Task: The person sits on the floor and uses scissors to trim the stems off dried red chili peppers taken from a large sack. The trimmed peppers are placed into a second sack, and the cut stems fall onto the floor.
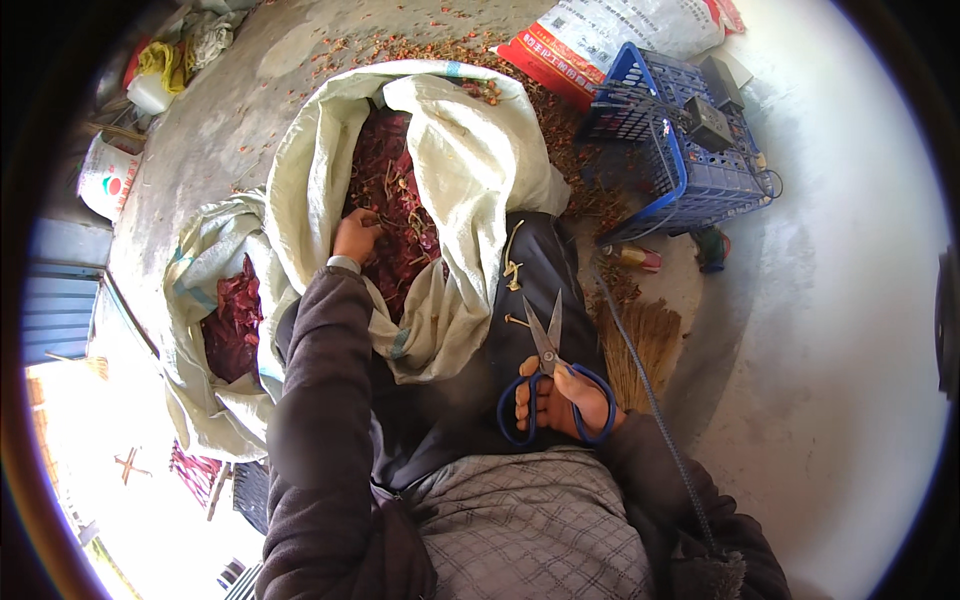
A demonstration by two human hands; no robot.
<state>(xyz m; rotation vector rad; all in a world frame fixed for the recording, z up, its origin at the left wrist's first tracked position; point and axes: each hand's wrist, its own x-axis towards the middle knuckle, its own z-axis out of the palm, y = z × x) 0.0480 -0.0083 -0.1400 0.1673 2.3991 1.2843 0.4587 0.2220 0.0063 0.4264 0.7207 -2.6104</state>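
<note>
My left hand (358, 236) reaches into a large white woven sack (480, 142) with its rim rolled down. Its fingers curl at the dried red chillies (394, 195) inside; whether they grip one is hidden. Above my lap, my right hand (559, 405) holds scissors (550, 356) with dark blue handles. Their blades are spread apart and point away from me, with nothing visible between them. Pale dried stems (513, 270) lie on my dark trouser leg (547, 247), just beyond the blade tips.
A smaller woven sack (184, 360) of red chillies (234, 322) stands at left. To the right are a blue plastic crate (675, 165), a straw broom head (645, 349), a can (636, 257) and a hanging cord (652, 401). Chilli scraps (420, 51) litter the floor near a printed bag (592, 45).
</note>
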